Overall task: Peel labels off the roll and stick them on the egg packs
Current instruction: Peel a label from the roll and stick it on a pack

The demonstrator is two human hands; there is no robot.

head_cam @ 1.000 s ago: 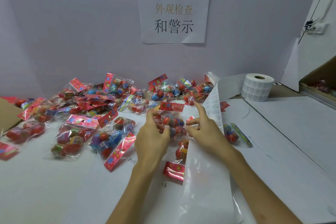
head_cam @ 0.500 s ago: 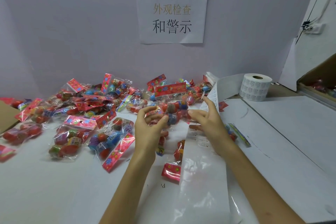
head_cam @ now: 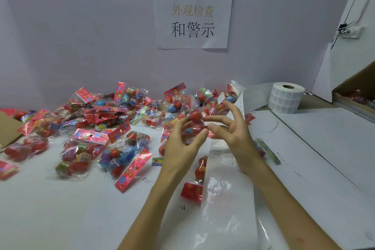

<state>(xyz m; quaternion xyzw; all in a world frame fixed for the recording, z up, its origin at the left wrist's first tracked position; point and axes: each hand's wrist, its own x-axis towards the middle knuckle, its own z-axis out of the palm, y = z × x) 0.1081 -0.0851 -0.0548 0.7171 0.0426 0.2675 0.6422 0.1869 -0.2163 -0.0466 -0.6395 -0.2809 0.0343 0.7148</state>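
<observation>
Above white table, egg pack in curled left fingers; right fingers splayed, just beside

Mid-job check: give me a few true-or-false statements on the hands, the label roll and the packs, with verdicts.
1. The label roll stands on end at the right rear of the table. True.
2. The left hand holds an egg pack. True.
3. The right hand has its grip on the label roll. False: it is apart from the roll, fingers spread beside the held pack.
4. Most loose packs lie right of the backing strip. False: they lie left of it.
</observation>
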